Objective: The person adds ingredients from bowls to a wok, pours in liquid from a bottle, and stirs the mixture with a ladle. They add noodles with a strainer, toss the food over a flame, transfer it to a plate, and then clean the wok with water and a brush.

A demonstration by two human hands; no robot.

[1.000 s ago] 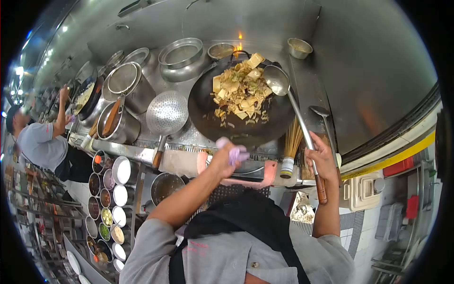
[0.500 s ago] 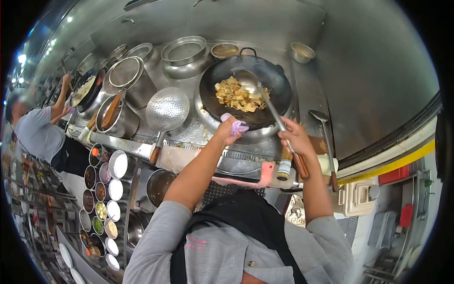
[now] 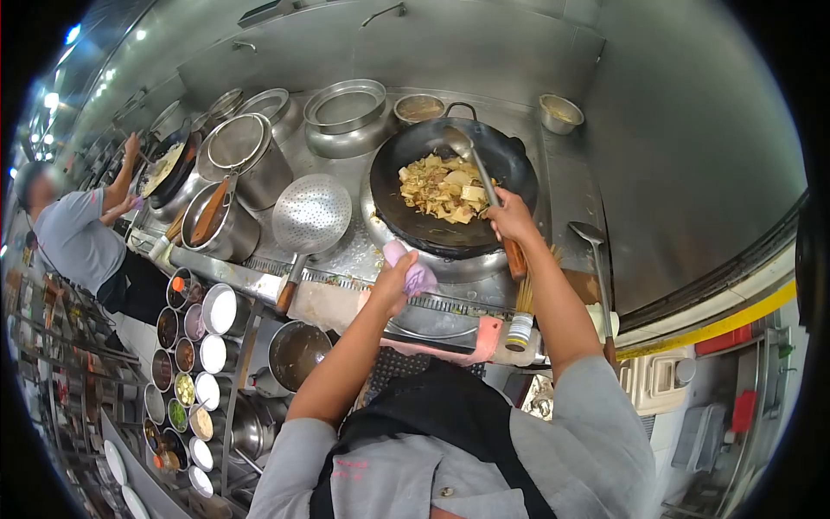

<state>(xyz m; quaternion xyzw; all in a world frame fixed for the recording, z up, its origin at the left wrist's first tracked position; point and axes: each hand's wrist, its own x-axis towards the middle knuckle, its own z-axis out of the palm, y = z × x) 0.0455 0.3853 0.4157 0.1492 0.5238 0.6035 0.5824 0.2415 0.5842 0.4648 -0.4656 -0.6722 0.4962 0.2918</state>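
Observation:
A black wok [image 3: 402, 160] on the stove holds browned, flat sliced pieces of food [image 3: 445, 189]. My right hand [image 3: 513, 216] is closed around the shaft of a ladle [image 3: 480, 164], above its wooden grip. The ladle's bowl is at the far side of the wok, beyond the food. My left hand [image 3: 393, 281] is closed on a bunched purple cloth [image 3: 420, 277], just in front of the wok's near rim. The cloth looks apart from the rim.
A perforated skimmer [image 3: 312, 214] and metal pots [image 3: 229, 233] stand left of the wok. Right of it are another ladle [image 3: 590, 238] and a small bowl [image 3: 560, 114]. Ingredient containers [image 3: 212, 353] line the lower left. A co-worker [image 3: 78, 233] stands at another wok.
My left hand and the cloth have moved from the wok's rim toward me. My right hand has moved forward and left, taking the ladle's bowl farther back.

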